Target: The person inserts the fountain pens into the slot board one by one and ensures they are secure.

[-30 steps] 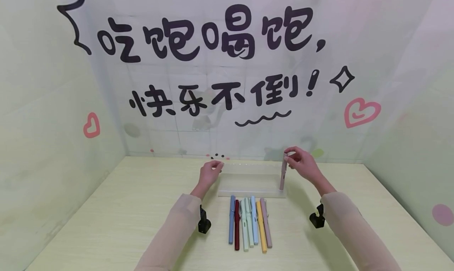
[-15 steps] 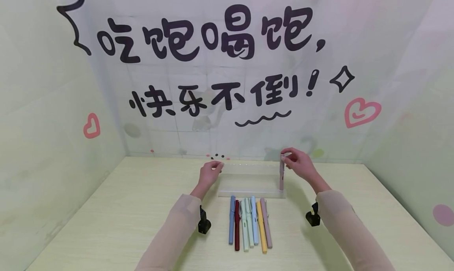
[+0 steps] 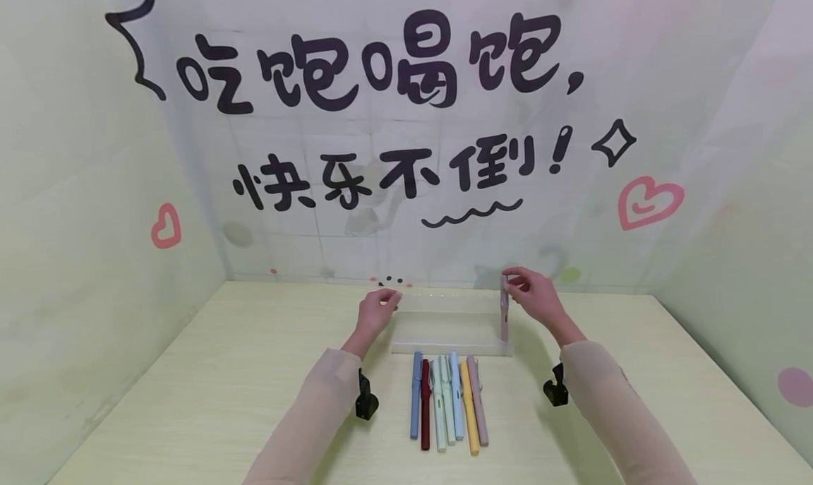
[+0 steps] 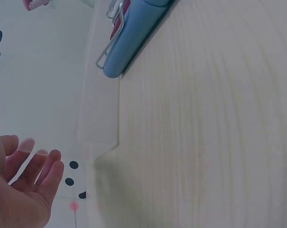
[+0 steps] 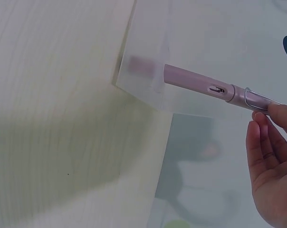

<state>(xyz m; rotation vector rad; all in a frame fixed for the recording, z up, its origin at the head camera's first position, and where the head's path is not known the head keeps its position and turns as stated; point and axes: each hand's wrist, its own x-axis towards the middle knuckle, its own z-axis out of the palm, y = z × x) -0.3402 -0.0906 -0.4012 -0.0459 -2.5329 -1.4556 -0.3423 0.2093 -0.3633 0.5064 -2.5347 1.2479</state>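
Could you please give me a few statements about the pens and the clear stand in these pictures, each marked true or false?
1. The right hand holds a pink pen upright in the clear stand. True.
2. The pink pen stands at the stand's left end. False: it is at the right end, seen from the head camera.
3. The left hand touches the stand's left end. True.
4. The row of pens lies behind the stand, against the wall. False: it lies on the table in front of the stand.
5. The row includes a yellow pen. True.
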